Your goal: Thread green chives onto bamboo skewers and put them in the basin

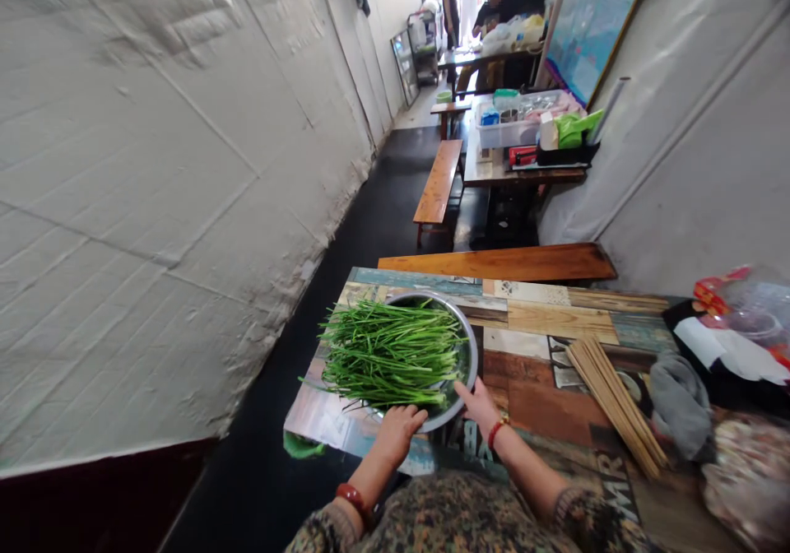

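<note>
A round metal basin (474, 355) sits on the wood-patterned table, heaped with long green chives (388, 347). Their leaf tips hang over the basin's left side, and the paler stem ends point right. My left hand (402, 425) is at the near rim, fingers bent over it beside the lowest stems. On the right side, my right hand (480, 403) grips the rim, its thumb toward the inside. The undersides of both hands are hidden.
Bundled wooden chopsticks (617, 405), a grey cloth-like bundle (679, 405) and a filled plastic bag (750, 475) lie to the right. Beyond the table (555, 318) stand an orange bench (499, 263) and another table with a plastic bin (509, 133). People are in the background. A white wall runs along the left.
</note>
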`<state>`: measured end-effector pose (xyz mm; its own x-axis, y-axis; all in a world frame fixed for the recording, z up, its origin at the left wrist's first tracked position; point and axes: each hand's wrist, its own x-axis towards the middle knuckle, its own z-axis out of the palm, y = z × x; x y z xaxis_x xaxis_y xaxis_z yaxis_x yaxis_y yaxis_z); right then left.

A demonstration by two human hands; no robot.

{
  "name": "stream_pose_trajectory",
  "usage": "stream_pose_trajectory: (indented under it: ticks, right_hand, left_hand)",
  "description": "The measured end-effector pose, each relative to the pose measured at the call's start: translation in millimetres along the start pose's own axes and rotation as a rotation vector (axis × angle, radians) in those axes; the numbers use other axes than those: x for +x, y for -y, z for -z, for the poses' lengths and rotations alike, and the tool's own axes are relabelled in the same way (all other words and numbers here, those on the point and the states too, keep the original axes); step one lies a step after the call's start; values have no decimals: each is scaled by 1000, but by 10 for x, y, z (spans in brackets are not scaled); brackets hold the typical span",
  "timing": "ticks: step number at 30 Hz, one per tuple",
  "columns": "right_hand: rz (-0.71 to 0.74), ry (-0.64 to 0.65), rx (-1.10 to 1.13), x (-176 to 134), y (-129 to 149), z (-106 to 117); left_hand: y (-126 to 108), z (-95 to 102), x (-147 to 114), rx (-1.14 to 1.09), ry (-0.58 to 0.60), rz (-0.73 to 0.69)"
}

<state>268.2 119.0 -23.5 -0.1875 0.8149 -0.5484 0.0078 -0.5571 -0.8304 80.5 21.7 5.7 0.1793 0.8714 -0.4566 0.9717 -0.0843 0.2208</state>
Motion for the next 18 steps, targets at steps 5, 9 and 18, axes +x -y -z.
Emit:
stream_pose_trajectory:
  ticks: [5, 9, 18]
  right_hand:
    - [4, -18, -92, 50, 107, -522]
    - [7, -50, -194, 330, 173, -802]
    - [48, -133, -408, 609, 16, -704]
  left_hand:
    - [499, 204, -58, 3, -9, 43]
    - [800, 352, -2, -64, -18, 98]
    - [934, 667, 89, -238, -266, 102]
